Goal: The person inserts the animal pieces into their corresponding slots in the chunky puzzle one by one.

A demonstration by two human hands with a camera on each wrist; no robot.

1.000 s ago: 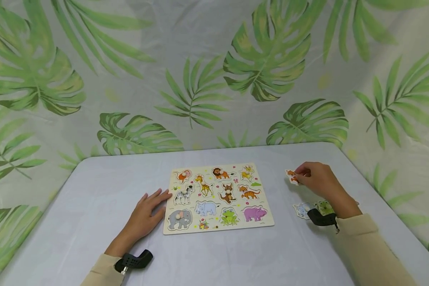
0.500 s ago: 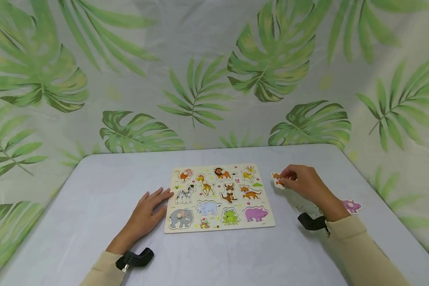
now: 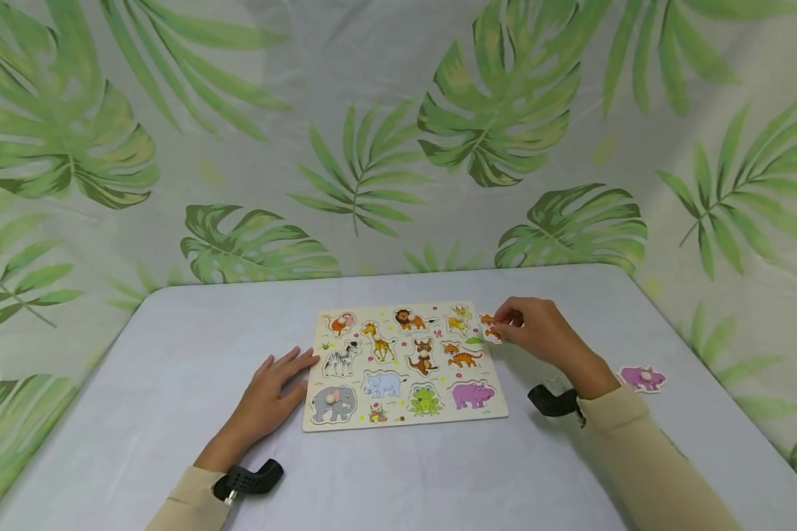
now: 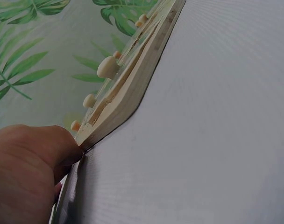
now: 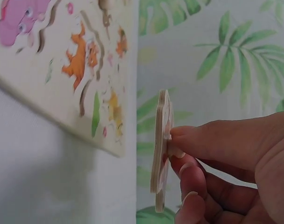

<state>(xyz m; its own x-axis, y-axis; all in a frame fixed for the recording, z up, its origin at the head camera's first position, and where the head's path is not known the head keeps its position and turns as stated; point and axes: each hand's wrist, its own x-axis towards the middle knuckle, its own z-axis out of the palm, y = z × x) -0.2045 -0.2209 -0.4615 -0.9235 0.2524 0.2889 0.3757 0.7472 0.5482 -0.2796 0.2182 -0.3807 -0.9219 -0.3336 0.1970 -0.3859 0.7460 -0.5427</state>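
Note:
A wooden animal puzzle board (image 3: pixel 372 313) lies on the white-covered table, with the elephant, zebra, giraffe, monkey, lion and other animals on it. My left hand (image 3: pixel 266 402) rests on the table, its fingertips at the board's left edge; in the left wrist view the thumb side sits right by the board's corner. My right hand (image 3: pixel 538 332) pinches an orange tiger puzzle piece (image 3: pixel 488 329) by its knob, held at the board's upper right edge. Seen from the right wrist, the piece (image 5: pixel 159 149) stands nearly on edge, and the tiger recess (image 5: pixel 76 63) in the board shows its printed picture.
A purple hippo piece (image 3: pixel 643 378) lies on the table to the right, behind the right wrist. The right forearm and its black wrist camera (image 3: pixel 554 402) cover the area where other pieces lie. A leaf-print cloth (image 3: pixel 359 184) hangs behind the table.
My right hand has carried the tiger piece leftward from the table's right side to the board's edge. The hippo piece has come into view. My left hand stays in place.

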